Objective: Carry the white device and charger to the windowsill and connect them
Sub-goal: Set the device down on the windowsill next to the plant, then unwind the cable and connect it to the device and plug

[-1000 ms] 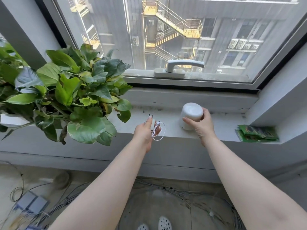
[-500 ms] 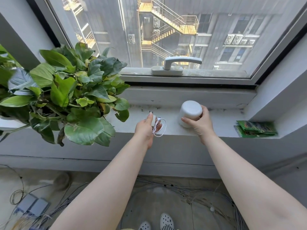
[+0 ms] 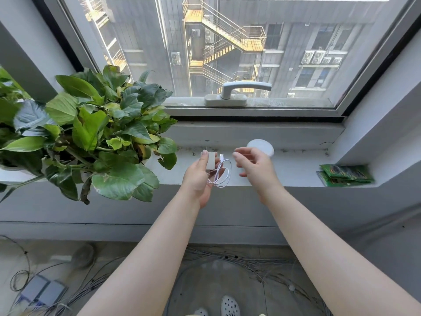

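Note:
The white device (image 3: 261,147), a round-topped cylinder, stands on the grey windowsill (image 3: 293,169), mostly hidden behind my right hand. My right hand (image 3: 252,166) hovers in front of it with fingers apart and holds nothing. My left hand (image 3: 200,176) grips the white charger (image 3: 211,160), a small plug block held upright. Its thin white cable (image 3: 222,176) hangs in loops below the block, with the free connector end pointing up between my two hands.
A leafy green potted plant (image 3: 98,135) fills the sill's left side, close to my left hand. Green packets (image 3: 345,175) lie at the sill's right end. The window handle (image 3: 237,93) sits above. Cables and grey boxes (image 3: 43,293) cover the floor below.
My right hand has let go of the white device and moved left toward the cable. My left hand has lifted the charger off the sill and turned it upright.

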{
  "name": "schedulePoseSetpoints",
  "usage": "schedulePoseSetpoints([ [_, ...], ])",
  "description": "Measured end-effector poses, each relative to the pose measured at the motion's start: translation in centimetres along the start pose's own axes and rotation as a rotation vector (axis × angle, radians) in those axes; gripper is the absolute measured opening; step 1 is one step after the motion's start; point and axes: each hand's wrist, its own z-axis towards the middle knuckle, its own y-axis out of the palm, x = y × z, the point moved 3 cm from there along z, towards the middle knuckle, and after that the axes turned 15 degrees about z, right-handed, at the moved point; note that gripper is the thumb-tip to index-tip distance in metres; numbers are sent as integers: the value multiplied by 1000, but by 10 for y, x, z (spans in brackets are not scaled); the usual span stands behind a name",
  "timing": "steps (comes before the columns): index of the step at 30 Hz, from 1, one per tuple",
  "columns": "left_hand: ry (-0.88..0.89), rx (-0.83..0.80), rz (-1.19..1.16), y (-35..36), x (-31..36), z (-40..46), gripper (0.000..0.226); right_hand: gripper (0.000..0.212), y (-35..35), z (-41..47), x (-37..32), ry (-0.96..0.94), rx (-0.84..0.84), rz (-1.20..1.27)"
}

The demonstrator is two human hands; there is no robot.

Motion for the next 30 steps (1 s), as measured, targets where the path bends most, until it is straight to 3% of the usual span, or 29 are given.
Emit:
schedulePoseSetpoints([
  [9, 49, -84, 57, 11, 4, -15, 36, 3, 10, 2, -5, 67, -66, 41],
  [15, 19, -74, 47, 7, 6, -17, 30, 6, 5, 1, -3, 125, -48, 123],
  [19, -39, -133, 16, 6, 8, -18, 11, 13, 3, 2, -8, 103, -53, 139],
  [25, -65, -179, -18, 6, 11, -20, 13, 7, 3, 3, -14, 79, -143, 133],
  [30, -60, -162, -71, 6, 15, -18, 13, 31, -1, -1, -14, 55, -291, 57],
])
